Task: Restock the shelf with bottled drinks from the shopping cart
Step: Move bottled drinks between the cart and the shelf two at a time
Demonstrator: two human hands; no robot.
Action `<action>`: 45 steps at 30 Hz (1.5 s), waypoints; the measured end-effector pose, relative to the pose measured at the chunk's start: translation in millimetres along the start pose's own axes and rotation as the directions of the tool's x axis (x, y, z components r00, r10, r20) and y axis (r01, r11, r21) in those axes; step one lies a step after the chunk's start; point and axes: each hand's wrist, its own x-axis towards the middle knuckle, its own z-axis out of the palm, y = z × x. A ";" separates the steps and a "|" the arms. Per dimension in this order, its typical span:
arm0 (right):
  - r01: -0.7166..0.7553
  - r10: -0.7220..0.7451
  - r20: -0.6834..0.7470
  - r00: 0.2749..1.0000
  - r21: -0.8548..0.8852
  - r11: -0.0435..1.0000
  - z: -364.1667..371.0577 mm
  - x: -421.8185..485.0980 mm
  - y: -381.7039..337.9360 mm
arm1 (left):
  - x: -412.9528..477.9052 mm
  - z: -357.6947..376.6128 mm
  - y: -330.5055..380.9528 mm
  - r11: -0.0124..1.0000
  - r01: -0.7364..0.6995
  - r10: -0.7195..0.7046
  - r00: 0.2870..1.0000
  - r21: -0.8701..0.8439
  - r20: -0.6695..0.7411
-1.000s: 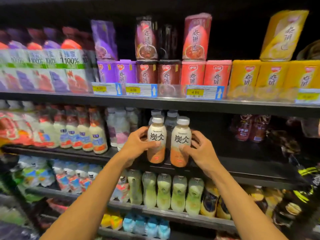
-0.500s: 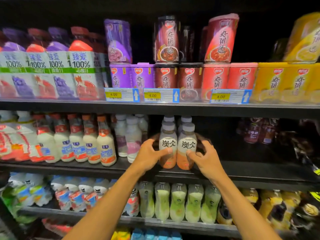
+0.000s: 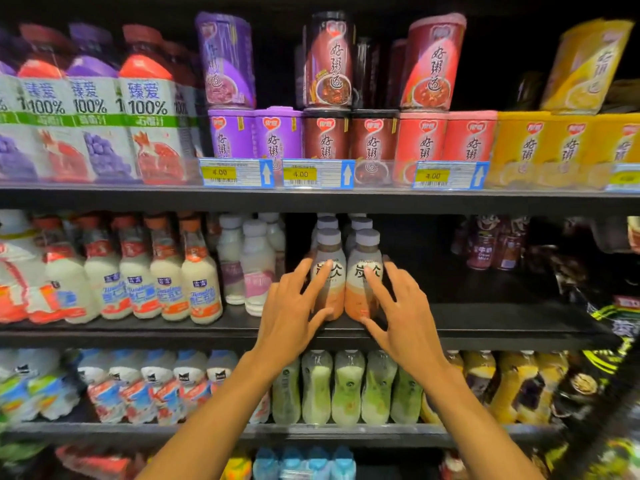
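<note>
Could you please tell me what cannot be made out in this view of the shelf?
Head view only.
1. Shopping cart: outside the frame.
2. Rear bottles: only caps show; the front pair of bottles hides the rest.
3. Price tags: fine print blurred.
4. Goods at the right edge: dark, smeared, cut off.

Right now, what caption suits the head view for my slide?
Left hand and right hand touch two bottles standing on the middle shelf.
</note>
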 end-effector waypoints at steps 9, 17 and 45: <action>0.007 -0.004 0.032 0.999 -0.096 0.995 0.3 1.4 1.5 | 2.1 -3.4 2.5 0.998 0.006 -0.006 1.000 0.063 0.001; 0.000 0.010 0.079 0.997 -0.126 0.992 1.1 15.9 3.8 | 19.5 -3.3 3.2 0.992 0.073 -0.084 0.992 0.107 0.096; -0.402 0.433 0.117 0.894 -0.222 0.889 -67.7 -72.7 25.5 | -4.4 1.6 84.9 0.965 -0.054 0.097 0.983 -0.257 0.155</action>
